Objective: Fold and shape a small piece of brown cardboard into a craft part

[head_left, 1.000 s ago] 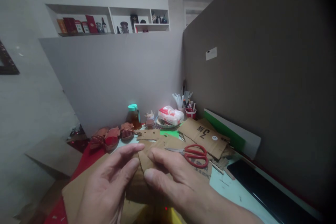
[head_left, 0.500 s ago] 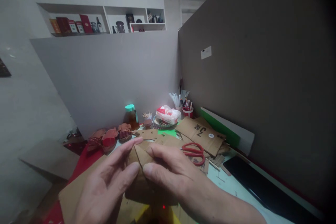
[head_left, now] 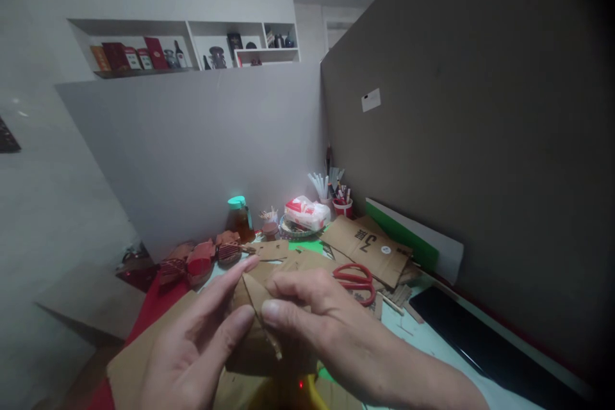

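Observation:
A folded piece of brown cardboard (head_left: 257, 301) is held between both hands near the bottom centre, with a pointed flap slanting down toward me. My left hand (head_left: 206, 333) grips its left side, thumb on the front and fingers behind. On the right side, my right hand (head_left: 307, 311) pinches the flap between thumb and forefinger. Red-handled scissors (head_left: 355, 282) lie just beyond my right wrist, their blades hidden. Something yellow (head_left: 314, 394) shows below the cardboard, partly covered, beside a small red light.
Flat cardboard pieces (head_left: 368, 246) and a black phone-like slab (head_left: 480, 339) lie at right. Behind stand a teal-lidded jar (head_left: 240, 218), a plate with a plastic-wrapped pack (head_left: 307, 213) and a red cup (head_left: 343, 207). Reddish bundles (head_left: 199, 262) sit at left. Grey panels enclose the back and right.
The flap's slanting edge has swung out toward me and now shows more of its length. My right fingers have shifted slightly along it. The camera view has tilted a little.

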A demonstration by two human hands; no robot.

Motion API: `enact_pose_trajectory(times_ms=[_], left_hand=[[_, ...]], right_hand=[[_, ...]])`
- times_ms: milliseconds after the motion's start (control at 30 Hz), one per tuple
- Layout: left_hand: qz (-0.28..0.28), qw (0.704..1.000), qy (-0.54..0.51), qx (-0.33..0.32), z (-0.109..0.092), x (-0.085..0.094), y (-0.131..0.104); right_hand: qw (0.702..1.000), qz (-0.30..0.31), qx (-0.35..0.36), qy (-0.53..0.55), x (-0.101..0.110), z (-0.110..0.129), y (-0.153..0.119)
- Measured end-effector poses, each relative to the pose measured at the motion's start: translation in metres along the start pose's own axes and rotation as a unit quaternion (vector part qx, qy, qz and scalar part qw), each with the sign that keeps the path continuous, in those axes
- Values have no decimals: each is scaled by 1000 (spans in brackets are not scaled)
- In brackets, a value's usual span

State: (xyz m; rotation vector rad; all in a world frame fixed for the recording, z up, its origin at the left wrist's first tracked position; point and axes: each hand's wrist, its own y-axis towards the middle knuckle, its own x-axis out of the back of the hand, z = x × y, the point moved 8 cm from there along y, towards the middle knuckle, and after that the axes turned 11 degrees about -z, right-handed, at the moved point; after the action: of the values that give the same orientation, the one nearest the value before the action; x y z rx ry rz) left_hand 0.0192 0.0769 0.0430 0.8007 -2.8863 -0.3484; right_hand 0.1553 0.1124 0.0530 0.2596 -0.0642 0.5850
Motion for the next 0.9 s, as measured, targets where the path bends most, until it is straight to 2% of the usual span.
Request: enact_pose_trajectory(times_ms=[100, 400, 533, 633, 767, 900], left_hand=[[-9, 999, 23, -37, -4, 2, 0], [-19, 997, 44, -59, -3, 4, -2], [-12, 998, 8, -68, -6, 3, -1], [-8, 999, 3, -45, -2, 5, 2], [-9, 999, 17, -42, 0, 11, 6], [-13, 999, -4, -35, -3, 13, 10]], right_hand=[[1000, -7, 20, -15, 1, 0, 2], [997, -39, 55, -48, 0, 3, -4], [996, -44, 68, -48, 1, 2, -1], [996, -32, 70, -52, 3, 5, 1], [994, 19, 78, -77, 4, 10, 0], [994, 18, 82, -65, 4, 9, 0]])
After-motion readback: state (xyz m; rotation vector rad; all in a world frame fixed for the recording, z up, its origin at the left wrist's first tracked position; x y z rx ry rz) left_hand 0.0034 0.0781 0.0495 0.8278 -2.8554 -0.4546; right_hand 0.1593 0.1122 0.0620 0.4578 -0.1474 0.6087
